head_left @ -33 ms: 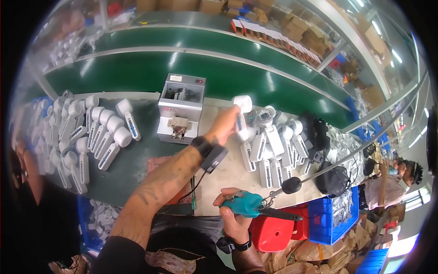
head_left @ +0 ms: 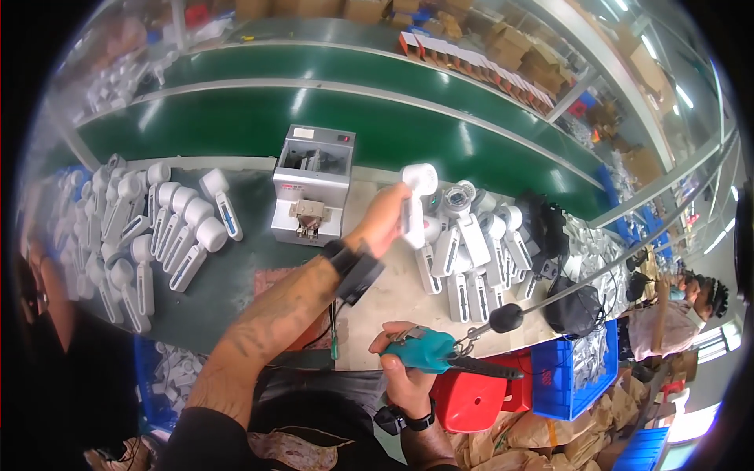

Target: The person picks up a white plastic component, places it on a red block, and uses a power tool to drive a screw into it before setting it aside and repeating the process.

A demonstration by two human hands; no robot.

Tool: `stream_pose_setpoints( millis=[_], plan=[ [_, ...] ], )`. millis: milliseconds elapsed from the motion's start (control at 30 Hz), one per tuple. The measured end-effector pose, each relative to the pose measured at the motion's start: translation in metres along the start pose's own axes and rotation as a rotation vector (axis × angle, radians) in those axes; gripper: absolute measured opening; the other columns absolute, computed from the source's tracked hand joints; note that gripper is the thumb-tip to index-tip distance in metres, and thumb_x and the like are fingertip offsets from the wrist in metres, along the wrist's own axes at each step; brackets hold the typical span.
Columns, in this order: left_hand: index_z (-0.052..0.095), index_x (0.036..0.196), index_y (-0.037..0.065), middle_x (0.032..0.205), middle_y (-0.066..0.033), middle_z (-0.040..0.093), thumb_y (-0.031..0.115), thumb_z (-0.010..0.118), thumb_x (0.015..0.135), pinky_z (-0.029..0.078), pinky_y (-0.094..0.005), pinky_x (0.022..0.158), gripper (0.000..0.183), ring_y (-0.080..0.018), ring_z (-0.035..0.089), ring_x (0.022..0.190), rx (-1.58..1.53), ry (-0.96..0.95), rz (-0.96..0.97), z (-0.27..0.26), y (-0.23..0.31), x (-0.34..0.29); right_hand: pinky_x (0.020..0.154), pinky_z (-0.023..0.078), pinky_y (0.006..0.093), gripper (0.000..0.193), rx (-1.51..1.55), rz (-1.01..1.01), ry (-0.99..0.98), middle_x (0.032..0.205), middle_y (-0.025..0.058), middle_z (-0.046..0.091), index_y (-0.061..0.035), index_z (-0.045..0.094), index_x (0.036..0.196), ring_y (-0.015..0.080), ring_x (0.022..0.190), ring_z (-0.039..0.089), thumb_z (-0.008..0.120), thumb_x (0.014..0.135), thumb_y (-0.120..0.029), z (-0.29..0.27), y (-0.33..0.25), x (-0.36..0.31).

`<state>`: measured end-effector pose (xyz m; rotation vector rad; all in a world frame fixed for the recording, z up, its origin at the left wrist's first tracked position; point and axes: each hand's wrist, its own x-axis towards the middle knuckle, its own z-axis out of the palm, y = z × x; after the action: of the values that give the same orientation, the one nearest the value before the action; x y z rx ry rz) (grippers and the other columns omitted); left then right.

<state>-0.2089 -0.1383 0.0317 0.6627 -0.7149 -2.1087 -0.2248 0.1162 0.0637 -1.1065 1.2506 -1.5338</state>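
Observation:
My left hand [head_left: 382,220] reaches over the bench, its fingers closed round the handle of a white handheld fan [head_left: 413,216]. The fan stands upright with its round, grilled head at the top. Just right of it, a group of similar white fans [head_left: 470,239] lies close together, one with its round head exposed. Near the bench's front edge, my right hand [head_left: 404,385] grips a teal electric screwdriver [head_left: 424,350], hung from a cable with a black ball [head_left: 506,318]. Left of my left hand stands a grey screw feeder [head_left: 312,184].
More white fans [head_left: 184,224] crowd the bench's left side. A red stool [head_left: 469,400] and a blue crate [head_left: 554,381] of parts stand below right; another blue crate [head_left: 149,385] is lower left. A green conveyor [head_left: 236,122] runs behind. Other people are at both sides.
My left hand has turned the fan slightly, so its round head's grille shows more now. The left wrist has shifted a little; the right hand stays nearly still on the screwdriver.

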Motion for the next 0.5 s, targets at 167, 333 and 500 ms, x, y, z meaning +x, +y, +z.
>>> stream_pose_setpoints(
  millis=[167, 333, 500],
  plan=[
    [0.056, 0.115, 0.000, 0.090, -0.0079, 0.065, 0.032, 0.060, 0.096, 0.055, -0.0327, 0.072, 0.038, -0.0181, 0.067, 0.077, -0.040, -0.162, -0.136, -0.020, 0.026, -0.087, 0.075, 0.047, 0.0265, 0.044, 0.008, -0.070, -0.034, 0.095, 0.0098, 0.065, 0.0039, 0.052, 0.126, 0.0128, 0.084, 0.058, 0.071, 0.090, -0.012, -0.011, 0.009, 0.004],
    [0.061, 0.114, -0.002, 0.101, -0.0088, 0.069, 0.018, 0.066, 0.095, 0.053, -0.0287, 0.077, 0.028, -0.0152, 0.068, 0.091, 0.678, -0.059, 0.025, -0.055, 0.045, -0.151, 0.079, 0.050, 0.0335, 0.061, -0.018, -0.049, 0.064, 0.091, 0.0129, 0.065, 0.0046, 0.052, 0.123, 0.0229, 0.088, 0.064, 0.072, 0.090, -0.043, 0.008, 0.008, 0.018],
    [0.068, 0.115, 0.009, 0.110, -0.0178, 0.069, 0.026, 0.069, 0.090, 0.048, -0.0415, 0.093, 0.031, -0.0324, 0.065, 0.107, 1.374, -0.105, 0.422, -0.092, 0.046, -0.195, 0.078, 0.052, 0.0345, 0.060, -0.096, -0.070, 0.070, 0.093, 0.0132, 0.065, 0.0038, 0.052, 0.122, 0.0247, 0.090, 0.065, 0.069, 0.091, -0.045, 0.025, 0.023, 0.037]
  ],
)
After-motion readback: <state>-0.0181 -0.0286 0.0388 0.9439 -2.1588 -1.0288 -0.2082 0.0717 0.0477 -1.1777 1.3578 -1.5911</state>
